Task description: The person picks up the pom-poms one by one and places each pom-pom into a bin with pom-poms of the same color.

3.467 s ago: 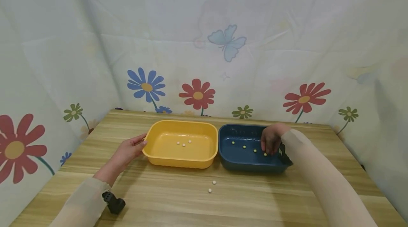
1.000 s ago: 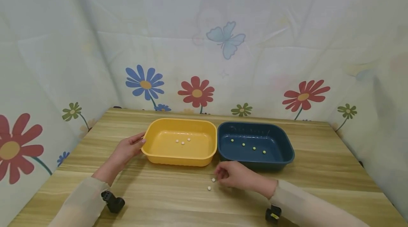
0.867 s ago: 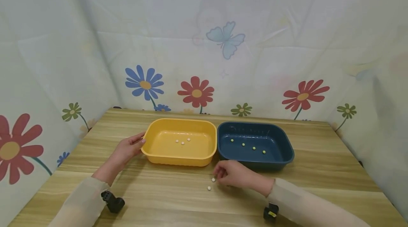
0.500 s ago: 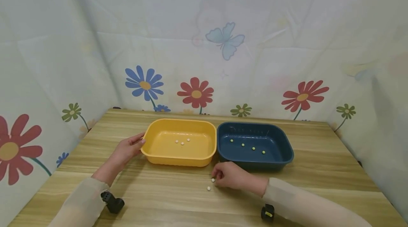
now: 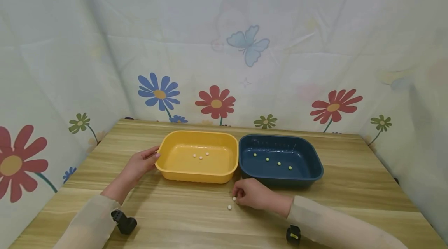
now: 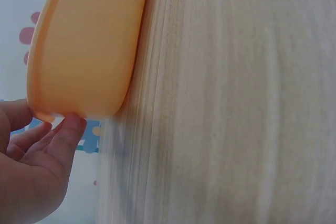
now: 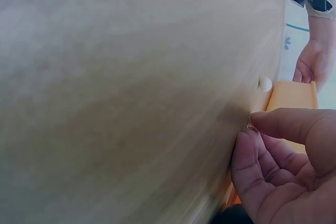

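My left hand (image 5: 138, 165) grips the left end of the yellow basin (image 5: 196, 177), thumb at the rim and fingers against the outer wall, as the left wrist view also shows. In front of the dark blue basin (image 5: 280, 182), my right hand (image 5: 253, 194) is low at the tabletop. Its thumb and forefinger pinch a small white ball (image 5: 234, 199), mostly hidden between the fingertips in the right wrist view. Another white ball (image 5: 229, 207) lies just nearer on the wood. Three white balls (image 5: 201, 158) lie in the yellow basin, and several yellow-green balls (image 5: 279, 163) in the blue one.
The two basins stand side by side, ends touching or nearly so, on a wood-grain table (image 5: 168, 218). A flower-printed cloth (image 5: 287, 66) hangs behind the table and along both sides. A black wrist camera (image 5: 293, 234) hangs under the right sleeve.
My right hand has come out of the blue basin to the table in front, leaving the yellow-green balls there. Its fingertips have since closed on a white ball. The left hand has stayed put.
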Action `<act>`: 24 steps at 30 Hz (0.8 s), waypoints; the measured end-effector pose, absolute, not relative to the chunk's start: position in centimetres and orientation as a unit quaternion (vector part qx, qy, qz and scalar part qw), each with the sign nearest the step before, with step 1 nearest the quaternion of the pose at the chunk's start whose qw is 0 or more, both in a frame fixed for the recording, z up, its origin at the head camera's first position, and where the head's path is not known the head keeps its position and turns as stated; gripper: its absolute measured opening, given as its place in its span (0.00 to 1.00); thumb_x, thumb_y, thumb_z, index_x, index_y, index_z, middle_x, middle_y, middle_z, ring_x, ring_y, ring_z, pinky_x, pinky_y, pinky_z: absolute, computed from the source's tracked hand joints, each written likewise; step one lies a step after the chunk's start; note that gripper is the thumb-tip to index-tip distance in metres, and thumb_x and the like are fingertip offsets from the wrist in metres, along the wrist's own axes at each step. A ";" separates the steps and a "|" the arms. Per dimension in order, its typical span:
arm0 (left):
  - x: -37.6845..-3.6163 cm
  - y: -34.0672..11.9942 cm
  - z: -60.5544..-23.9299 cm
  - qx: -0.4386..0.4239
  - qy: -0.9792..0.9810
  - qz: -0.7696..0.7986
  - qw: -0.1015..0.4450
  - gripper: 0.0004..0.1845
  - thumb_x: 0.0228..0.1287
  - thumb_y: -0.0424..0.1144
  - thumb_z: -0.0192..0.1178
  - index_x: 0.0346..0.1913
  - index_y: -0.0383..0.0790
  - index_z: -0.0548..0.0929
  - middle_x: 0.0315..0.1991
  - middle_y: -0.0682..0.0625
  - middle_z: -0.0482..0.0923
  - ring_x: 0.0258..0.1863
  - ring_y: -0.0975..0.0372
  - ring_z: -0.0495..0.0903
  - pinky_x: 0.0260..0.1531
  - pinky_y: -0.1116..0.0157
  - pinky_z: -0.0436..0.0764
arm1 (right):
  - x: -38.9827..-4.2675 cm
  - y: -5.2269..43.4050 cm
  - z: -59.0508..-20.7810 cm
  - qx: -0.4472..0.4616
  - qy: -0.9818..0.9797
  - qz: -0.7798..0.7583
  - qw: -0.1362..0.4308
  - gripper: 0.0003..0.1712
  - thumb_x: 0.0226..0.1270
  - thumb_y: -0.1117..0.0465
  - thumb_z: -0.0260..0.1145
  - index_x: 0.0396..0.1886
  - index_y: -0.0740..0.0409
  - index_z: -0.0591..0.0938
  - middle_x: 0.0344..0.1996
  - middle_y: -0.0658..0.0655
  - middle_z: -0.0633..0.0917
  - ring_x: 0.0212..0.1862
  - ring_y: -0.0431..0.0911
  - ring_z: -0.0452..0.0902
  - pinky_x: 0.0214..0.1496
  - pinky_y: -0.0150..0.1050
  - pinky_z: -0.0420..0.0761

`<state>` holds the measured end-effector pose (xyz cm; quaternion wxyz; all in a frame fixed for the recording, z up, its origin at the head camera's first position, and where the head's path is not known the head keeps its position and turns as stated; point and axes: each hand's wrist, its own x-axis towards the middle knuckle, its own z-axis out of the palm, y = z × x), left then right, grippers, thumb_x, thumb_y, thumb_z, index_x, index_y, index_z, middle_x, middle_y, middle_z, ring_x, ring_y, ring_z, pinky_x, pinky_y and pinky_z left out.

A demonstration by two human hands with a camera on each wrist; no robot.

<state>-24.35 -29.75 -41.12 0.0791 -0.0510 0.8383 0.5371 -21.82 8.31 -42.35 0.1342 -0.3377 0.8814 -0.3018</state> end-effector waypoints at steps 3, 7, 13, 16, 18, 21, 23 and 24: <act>-24.3 -29.8 -41.1 -0.050 0.838 0.538 0.079 0.31 0.83 0.44 0.46 0.80 0.32 0.56 0.78 0.31 0.60 0.71 0.48 0.73 0.61 0.65 0.84 | -21.7 8.3 -42.2 -0.342 0.881 -0.299 0.130 0.05 0.60 0.70 0.71 0.31 0.58 0.84 0.22 0.46 0.78 0.27 0.30 0.66 0.30 0.25 0.70; -24.3 -29.8 -41.1 -0.051 0.837 0.540 0.080 0.31 0.83 0.44 0.46 0.80 0.33 0.56 0.78 0.31 0.60 0.72 0.47 0.72 0.61 0.65 0.84 | -21.6 8.4 -42.0 -0.350 0.880 -0.295 0.127 0.04 0.60 0.70 0.71 0.31 0.58 0.84 0.22 0.46 0.79 0.27 0.29 0.67 0.31 0.25 0.71; -24.3 -29.7 -41.0 -0.055 0.837 0.539 0.082 0.31 0.83 0.45 0.47 0.80 0.33 0.56 0.78 0.32 0.59 0.74 0.44 0.69 0.64 0.62 0.81 | -21.5 8.4 -41.5 -0.361 0.882 -0.281 0.117 0.04 0.61 0.68 0.72 0.31 0.57 0.84 0.24 0.46 0.82 0.29 0.29 0.69 0.33 0.24 0.74; -24.2 -29.6 -41.0 -0.057 0.836 0.539 0.082 0.31 0.83 0.44 0.47 0.80 0.34 0.56 0.78 0.33 0.60 0.74 0.44 0.69 0.65 0.61 0.80 | -21.5 8.5 -40.8 -0.363 0.881 -0.282 0.114 0.04 0.61 0.69 0.71 0.32 0.56 0.85 0.26 0.47 0.85 0.30 0.29 0.71 0.34 0.25 0.76; -24.2 -29.6 -40.9 -0.056 0.838 0.537 0.082 0.31 0.83 0.45 0.46 0.80 0.34 0.56 0.78 0.33 0.60 0.74 0.45 0.69 0.64 0.62 0.81 | -21.6 8.4 -40.1 -0.358 0.878 -0.291 0.125 0.04 0.61 0.69 0.71 0.32 0.56 0.85 0.27 0.48 0.86 0.31 0.31 0.72 0.35 0.26 0.77; -24.1 -29.6 -40.9 -0.054 0.840 0.535 0.079 0.31 0.83 0.45 0.46 0.80 0.33 0.57 0.78 0.32 0.60 0.74 0.44 0.70 0.63 0.62 0.82 | -21.8 8.3 -39.1 -0.338 0.876 -0.308 0.156 0.05 0.63 0.69 0.69 0.33 0.55 0.86 0.28 0.48 0.86 0.31 0.33 0.73 0.34 0.27 0.78; -24.0 -29.6 -40.8 -0.051 0.842 0.532 0.077 0.31 0.83 0.45 0.46 0.80 0.33 0.56 0.78 0.32 0.59 0.74 0.44 0.69 0.63 0.62 0.82 | -22.0 8.2 -38.4 -0.322 0.873 -0.318 0.181 0.04 0.65 0.69 0.68 0.34 0.56 0.87 0.28 0.48 0.86 0.30 0.36 0.74 0.33 0.27 0.77; -24.0 -29.6 -40.8 -0.049 0.842 0.531 0.077 0.31 0.83 0.45 0.46 0.80 0.33 0.56 0.78 0.32 0.59 0.75 0.43 0.68 0.64 0.61 0.82 | -22.2 8.1 -38.0 -0.313 0.872 -0.324 0.194 0.03 0.65 0.69 0.68 0.35 0.57 0.87 0.28 0.48 0.85 0.30 0.37 0.74 0.32 0.28 0.78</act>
